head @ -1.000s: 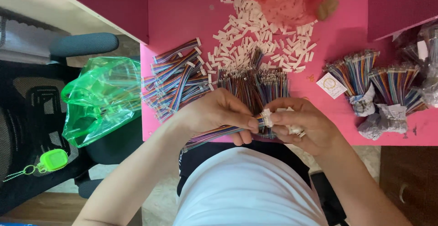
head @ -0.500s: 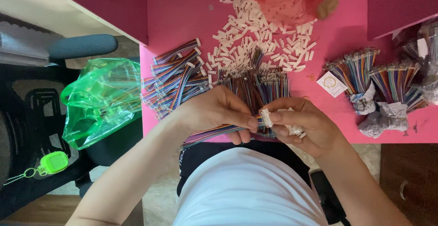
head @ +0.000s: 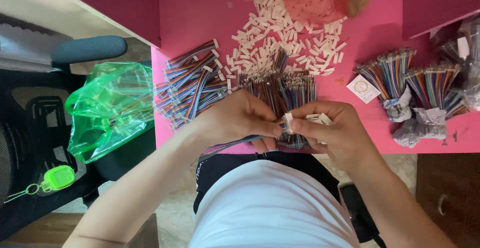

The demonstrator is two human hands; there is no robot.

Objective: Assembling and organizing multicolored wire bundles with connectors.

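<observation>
Pink table (head: 200, 8), black mesh chair (head: 35, 128), tiled floor (head: 175, 213).

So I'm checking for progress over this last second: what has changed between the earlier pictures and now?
Very little. The left hand and right hand stay together at the table edge, both pinching the small white connector; the fingers shifted only slightly on it. The loose wires, the finished ribbon cables, the white connector pile and the green bag lie as before.

The loose connector housings (head: 280, 38) lie on the table (head: 200, 8) behind the wire bundle (head: 280, 90). Finished cables (head: 192, 83) lie left of it, tied bundles (head: 410, 85) right.
</observation>
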